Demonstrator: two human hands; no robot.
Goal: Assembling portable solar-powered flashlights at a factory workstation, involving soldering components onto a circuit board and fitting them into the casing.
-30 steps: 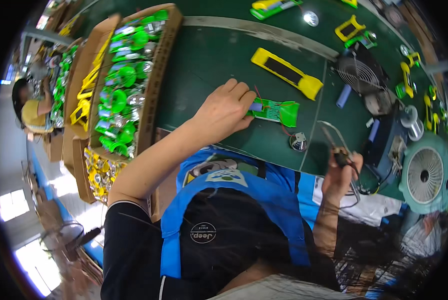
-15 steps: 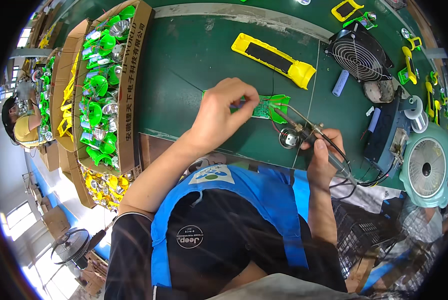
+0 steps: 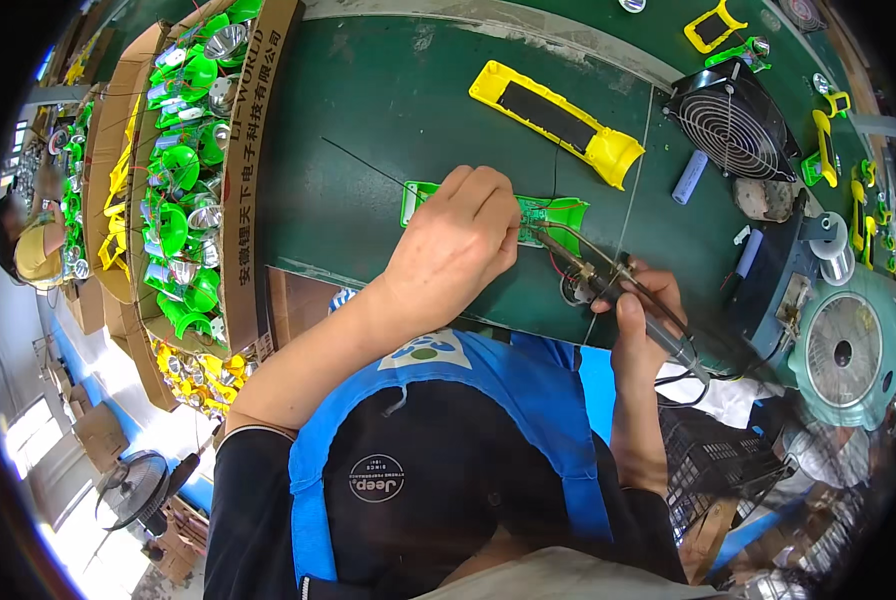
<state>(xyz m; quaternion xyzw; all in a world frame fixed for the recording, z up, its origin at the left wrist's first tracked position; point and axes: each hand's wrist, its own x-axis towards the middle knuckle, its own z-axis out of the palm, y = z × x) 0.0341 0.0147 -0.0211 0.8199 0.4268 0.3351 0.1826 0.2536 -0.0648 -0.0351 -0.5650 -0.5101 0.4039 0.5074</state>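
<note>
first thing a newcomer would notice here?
Mid-bench, the left hand presses a green part onto the dark green table while the right hand puts a soldering iron to it. At the left, cardboard boxes brim with bright green parts; a yellow housing lies beyond.

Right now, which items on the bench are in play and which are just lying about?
In play:
left hand pressing down the green housing
right hand holding the soldering iron, tip at the housing

Lying about:
yellow housing
black fan
blue cell
boxes of green parts
</note>
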